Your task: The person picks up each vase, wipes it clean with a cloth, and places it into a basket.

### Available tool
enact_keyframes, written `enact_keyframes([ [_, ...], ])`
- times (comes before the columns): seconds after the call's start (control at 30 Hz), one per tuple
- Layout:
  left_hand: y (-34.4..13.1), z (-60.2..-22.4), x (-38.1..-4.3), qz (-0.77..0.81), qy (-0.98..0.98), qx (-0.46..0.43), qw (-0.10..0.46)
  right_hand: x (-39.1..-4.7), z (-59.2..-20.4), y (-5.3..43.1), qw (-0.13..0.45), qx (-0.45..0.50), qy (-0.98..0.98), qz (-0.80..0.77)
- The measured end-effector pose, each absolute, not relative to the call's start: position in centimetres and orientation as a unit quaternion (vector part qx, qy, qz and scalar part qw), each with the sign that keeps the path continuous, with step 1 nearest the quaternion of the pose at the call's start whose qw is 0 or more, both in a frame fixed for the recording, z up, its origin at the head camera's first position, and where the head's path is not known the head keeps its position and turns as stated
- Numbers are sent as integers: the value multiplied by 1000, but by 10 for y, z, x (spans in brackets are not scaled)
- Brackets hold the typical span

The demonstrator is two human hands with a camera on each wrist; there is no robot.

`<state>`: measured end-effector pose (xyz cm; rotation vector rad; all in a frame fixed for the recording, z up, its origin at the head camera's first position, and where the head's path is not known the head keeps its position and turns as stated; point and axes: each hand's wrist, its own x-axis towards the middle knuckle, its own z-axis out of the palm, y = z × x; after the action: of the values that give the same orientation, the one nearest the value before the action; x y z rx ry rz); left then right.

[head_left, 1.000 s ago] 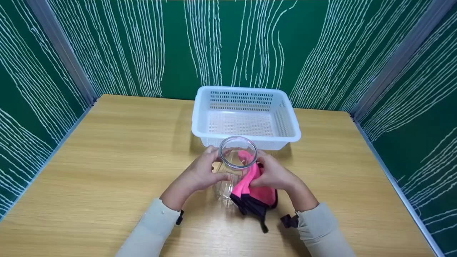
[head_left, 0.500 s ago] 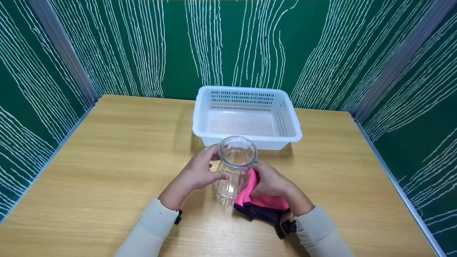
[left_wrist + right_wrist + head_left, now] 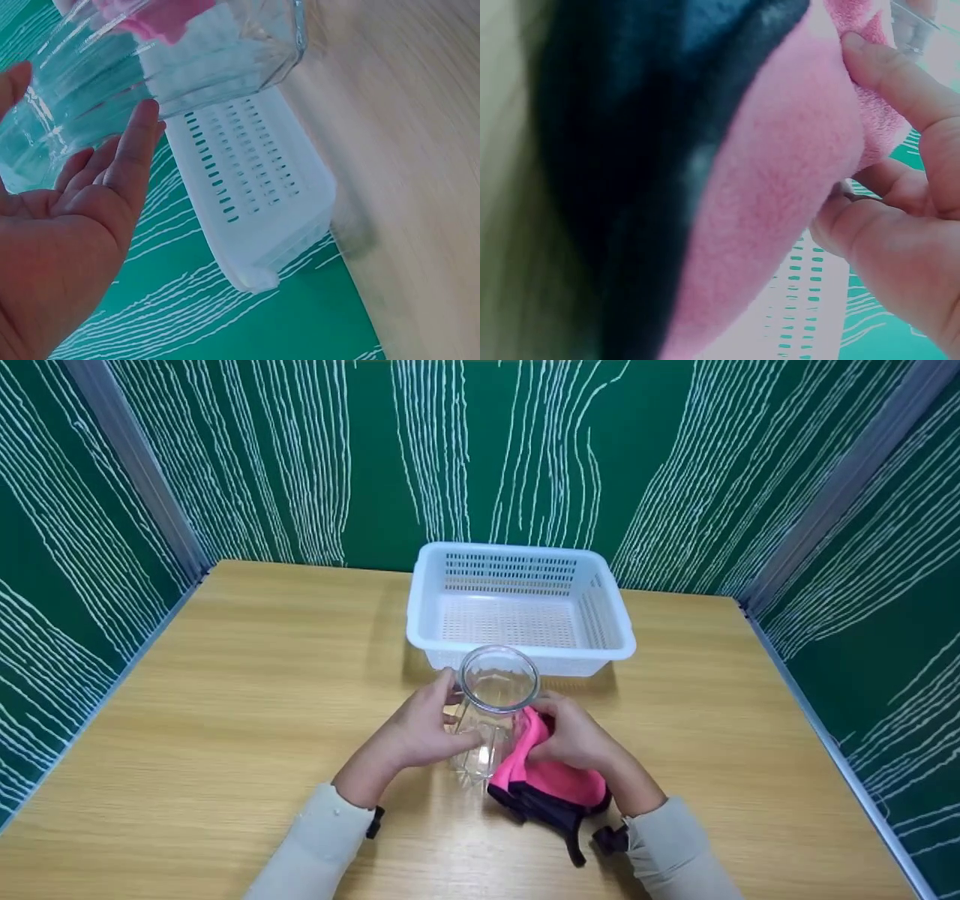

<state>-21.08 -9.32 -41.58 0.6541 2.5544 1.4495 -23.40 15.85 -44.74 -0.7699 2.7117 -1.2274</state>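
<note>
A clear glass jar (image 3: 480, 750) with a round rim stands in the middle of the head view, its mouth facing up. My left hand (image 3: 424, 727) holds its left side, thumb in front and fingers round the back; the left wrist view shows the fingers (image 3: 135, 150) along the glass. On the other side, my right hand (image 3: 574, 735) pinches a fuzzy pink cloth (image 3: 562, 784) with black edging against the jar's wall. The cloth hangs in folds below that hand, a black strip trailing toward me. In the right wrist view the thumb and fingers (image 3: 889, 75) grip the pink fabric.
Just behind the jar sits a white plastic basket (image 3: 517, 619) with slotted walls, near the back of the wooden table (image 3: 262, 697). Green panels (image 3: 367, 457) with white wavy lines enclose the table at the back and both sides.
The pink cloth, earlier seen up by the jar's rim, has come down along its right side with my right hand. Its black edge has swung right. The jar and left hand stay nearly in place.
</note>
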Motion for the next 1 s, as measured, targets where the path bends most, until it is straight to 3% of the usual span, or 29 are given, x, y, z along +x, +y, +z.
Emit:
enact_keyframes([
  [0.3,-90,-412,-212,472,861,174,80,-233,-440,155,3,-227,833,-504],
  [0.7,-91,-411,-215,505,838,178,107,-236,-419,154,64,-207,733,-644],
  [1.0,-88,-414,-217,516,827,191,115,-234,-412,161,67,-185,687,-700],
])
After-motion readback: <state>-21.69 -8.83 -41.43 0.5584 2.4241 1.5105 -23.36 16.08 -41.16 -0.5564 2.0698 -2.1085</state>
